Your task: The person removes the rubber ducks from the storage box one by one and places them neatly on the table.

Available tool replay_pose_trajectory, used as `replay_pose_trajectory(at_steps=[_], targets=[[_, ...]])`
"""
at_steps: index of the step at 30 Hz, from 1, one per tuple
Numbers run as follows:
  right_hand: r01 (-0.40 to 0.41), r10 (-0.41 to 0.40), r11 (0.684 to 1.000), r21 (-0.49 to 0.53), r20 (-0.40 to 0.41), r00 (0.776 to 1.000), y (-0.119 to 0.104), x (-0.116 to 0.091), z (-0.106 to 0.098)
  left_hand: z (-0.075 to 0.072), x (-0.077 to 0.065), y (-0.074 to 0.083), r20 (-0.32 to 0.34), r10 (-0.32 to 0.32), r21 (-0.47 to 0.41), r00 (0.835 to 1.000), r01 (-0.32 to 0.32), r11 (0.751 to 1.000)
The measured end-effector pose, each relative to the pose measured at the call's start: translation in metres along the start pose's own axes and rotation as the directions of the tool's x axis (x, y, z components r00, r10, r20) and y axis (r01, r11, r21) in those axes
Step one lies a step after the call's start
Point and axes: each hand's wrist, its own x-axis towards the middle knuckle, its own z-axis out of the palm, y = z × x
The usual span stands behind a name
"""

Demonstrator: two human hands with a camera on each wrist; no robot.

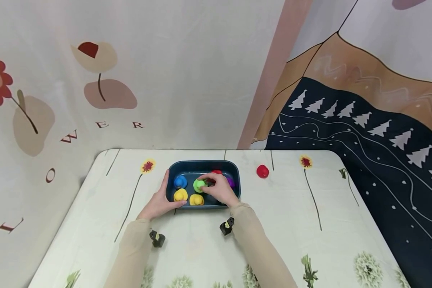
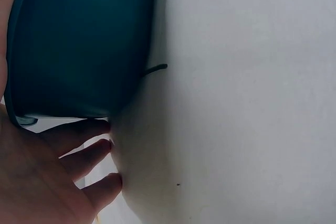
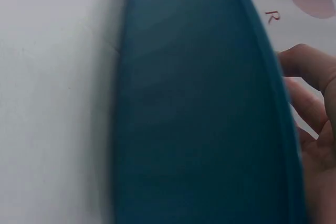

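Note:
A dark blue rectangular tray (image 1: 203, 163) sits on the table with several small rubber ducks in it. My left hand (image 1: 161, 204) grips its near left corner, thumb along the front rim and fingers down the left side; the left wrist view shows fingertips low against the outer wall. Over the tray, my right hand (image 1: 219, 188) pinches a green duck (image 1: 198, 185) between thumb and fingers. Around it are a blue duck (image 1: 180, 182), a yellow duck (image 1: 180, 195) and another yellow duck (image 1: 196, 199). A red duck (image 1: 217, 172) and a purple duck (image 1: 231, 182) are partly hidden by the right hand.
Another red duck (image 1: 263, 171) lies on the table to the right of the tray. A white flower-printed cloth (image 1: 281, 224) covers the table. Printed fabric (image 1: 187, 80) hangs behind it. A small black camera (image 1: 157, 239) is worn at the left wrist, another camera (image 1: 227, 227) at the right.

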Motion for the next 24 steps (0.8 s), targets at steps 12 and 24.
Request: replay_pose_trajectory(at_steps=[12, 24], targets=[[0.042, -0.040, 0.999, 0.025, -0.069, 0.997, -0.011, -0.020, -0.024, 0.002, 0.000, 0.000, -0.012, 0.006, 0.002, 1.000, -0.006, 1.000], [-0.024, 0.033, 0.998, 0.063, -0.150, 0.988, 0.000, -0.030, -0.044, 0.002, 0.001, 0.002, -0.012, 0.011, 0.010, 1.000, -0.011, 1.000]])
